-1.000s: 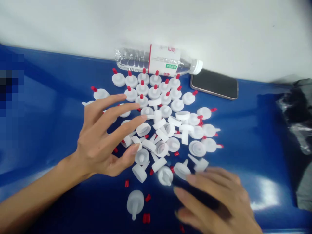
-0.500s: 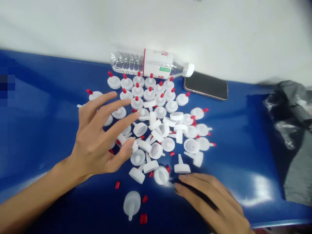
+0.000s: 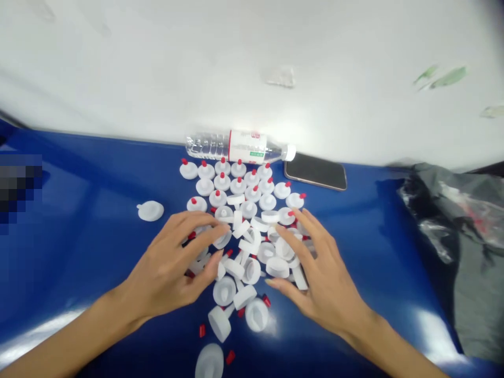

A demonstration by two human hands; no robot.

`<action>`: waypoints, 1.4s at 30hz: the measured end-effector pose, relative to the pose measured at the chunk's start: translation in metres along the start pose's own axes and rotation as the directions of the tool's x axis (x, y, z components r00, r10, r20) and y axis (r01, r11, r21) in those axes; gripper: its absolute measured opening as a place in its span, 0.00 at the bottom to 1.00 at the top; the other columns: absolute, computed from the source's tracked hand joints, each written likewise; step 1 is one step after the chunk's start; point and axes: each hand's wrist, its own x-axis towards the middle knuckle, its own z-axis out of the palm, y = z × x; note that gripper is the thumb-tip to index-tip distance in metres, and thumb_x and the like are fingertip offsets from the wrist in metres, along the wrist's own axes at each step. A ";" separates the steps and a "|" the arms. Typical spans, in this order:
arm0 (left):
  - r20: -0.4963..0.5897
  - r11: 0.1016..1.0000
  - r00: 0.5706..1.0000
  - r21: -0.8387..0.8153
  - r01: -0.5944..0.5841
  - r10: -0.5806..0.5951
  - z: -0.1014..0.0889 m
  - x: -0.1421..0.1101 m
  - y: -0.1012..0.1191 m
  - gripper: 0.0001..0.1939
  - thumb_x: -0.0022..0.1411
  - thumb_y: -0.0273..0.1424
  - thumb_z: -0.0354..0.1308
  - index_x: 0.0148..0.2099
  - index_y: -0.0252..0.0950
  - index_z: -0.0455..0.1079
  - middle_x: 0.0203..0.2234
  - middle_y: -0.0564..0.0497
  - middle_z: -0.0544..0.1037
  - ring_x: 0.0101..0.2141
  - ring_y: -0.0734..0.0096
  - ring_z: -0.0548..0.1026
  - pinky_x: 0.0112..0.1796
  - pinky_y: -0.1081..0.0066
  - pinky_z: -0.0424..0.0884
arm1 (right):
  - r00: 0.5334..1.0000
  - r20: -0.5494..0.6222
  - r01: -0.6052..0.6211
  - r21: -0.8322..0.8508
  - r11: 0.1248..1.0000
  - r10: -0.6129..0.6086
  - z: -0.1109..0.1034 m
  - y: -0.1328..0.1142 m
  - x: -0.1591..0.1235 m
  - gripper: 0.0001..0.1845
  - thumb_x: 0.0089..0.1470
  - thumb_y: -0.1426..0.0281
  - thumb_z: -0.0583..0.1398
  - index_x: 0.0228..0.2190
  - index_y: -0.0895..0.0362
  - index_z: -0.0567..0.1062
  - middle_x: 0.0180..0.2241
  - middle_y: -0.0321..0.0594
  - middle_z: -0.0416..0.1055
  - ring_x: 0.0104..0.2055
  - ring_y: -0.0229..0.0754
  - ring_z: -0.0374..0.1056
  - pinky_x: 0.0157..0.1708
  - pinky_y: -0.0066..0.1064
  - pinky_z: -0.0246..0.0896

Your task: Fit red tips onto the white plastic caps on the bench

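A heap of white nozzle caps point(image 3: 252, 252) lies on the blue table point(image 3: 86, 231), some fitted with small red tips. My left hand point(image 3: 173, 270) rests on the left side of the heap, fingers spread over the caps. On the right side my right hand point(image 3: 318, 275) lies flat with its fingers stretched across the caps. Neither hand grips anything. Behind the heap stand rows of upright caps with red tips point(image 3: 232, 184). Loose red tips point(image 3: 230, 357) and single caps point(image 3: 208, 362) lie near the front.
A clear water bottle point(image 3: 240, 147) lies on its side against the white wall, with a dark phone point(image 3: 315, 171) next to it. One stray cap point(image 3: 150, 210) sits off to the left. A crumpled dark plastic bag point(image 3: 449, 220) fills the right end of the table.
Both hands have come in onto the heap from either side, the right one rising from the front edge. The caps are pushed closer together. The camera has tilted up.
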 end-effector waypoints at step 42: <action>-0.227 0.869 0.875 -0.371 0.328 -0.427 0.009 0.039 -0.039 0.12 0.74 0.32 0.54 0.53 0.39 0.78 0.53 0.46 0.81 0.53 0.60 0.80 0.54 0.59 0.78 | 0.982 -0.187 0.093 0.339 0.936 -0.030 0.010 0.011 0.126 0.10 0.66 0.66 0.64 0.49 0.53 0.77 0.48 0.42 0.78 0.49 0.47 0.75 0.50 0.41 0.71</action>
